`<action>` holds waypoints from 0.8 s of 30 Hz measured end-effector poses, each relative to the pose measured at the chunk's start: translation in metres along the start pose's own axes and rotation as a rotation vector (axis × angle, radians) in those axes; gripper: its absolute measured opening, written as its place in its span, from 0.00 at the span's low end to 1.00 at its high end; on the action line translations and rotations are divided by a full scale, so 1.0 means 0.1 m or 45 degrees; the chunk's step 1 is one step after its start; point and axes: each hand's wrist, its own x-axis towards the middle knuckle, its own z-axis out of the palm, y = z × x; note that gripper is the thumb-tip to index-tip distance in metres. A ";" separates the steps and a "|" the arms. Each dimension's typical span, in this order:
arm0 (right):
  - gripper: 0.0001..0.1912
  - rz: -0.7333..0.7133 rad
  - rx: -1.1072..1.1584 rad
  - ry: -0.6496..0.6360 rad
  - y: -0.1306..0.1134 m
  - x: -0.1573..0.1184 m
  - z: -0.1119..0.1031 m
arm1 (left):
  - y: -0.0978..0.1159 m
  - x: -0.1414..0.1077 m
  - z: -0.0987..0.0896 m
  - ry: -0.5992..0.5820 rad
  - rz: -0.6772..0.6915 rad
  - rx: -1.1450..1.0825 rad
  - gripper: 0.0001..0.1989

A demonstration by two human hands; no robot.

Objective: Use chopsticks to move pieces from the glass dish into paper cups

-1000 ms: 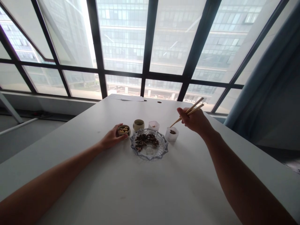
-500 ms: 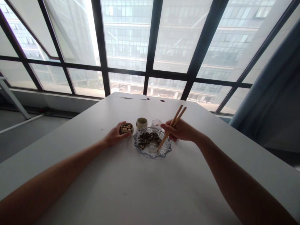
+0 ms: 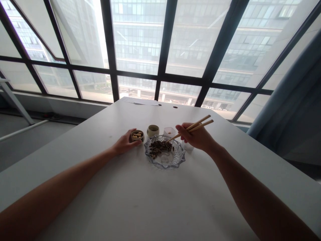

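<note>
My left hand (image 3: 126,142) is wrapped round a small ceramic cup (image 3: 137,139) that holds pale nuts. In my right hand (image 3: 197,135) is a pair of wooden chopsticks (image 3: 200,124), their tips at the dark seeds (image 3: 159,147) in a clear glass dish (image 3: 180,160). The seeds lie in the dish's left and back part. Behind the dish stands a second ceramic cup (image 3: 152,131), with a translucent container (image 3: 169,132) to its right holding a few small bits. Another translucent container (image 3: 187,145) is partly hidden under my right hand.
The white table (image 3: 140,201) stretches towards large windows. White papers (image 3: 141,101) lie at its far edge, near two dark round holes. A blue-grey curtain (image 3: 286,97) hangs at the right, and a white metal frame (image 3: 17,103) stands at the left.
The chopsticks have tilted lower to the right, and their tips have moved from the dish's front right to the seeds at the back. The container under my right hand shows more.
</note>
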 end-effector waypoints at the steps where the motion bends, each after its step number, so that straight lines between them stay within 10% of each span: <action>1: 0.32 -0.001 0.000 -0.010 0.00 0.00 0.00 | 0.00 0.00 0.00 0.002 0.000 0.003 0.46; 24: 0.32 0.054 0.047 -0.025 0.11 0.03 0.09 | 0.01 -0.01 0.00 0.004 0.003 0.021 0.46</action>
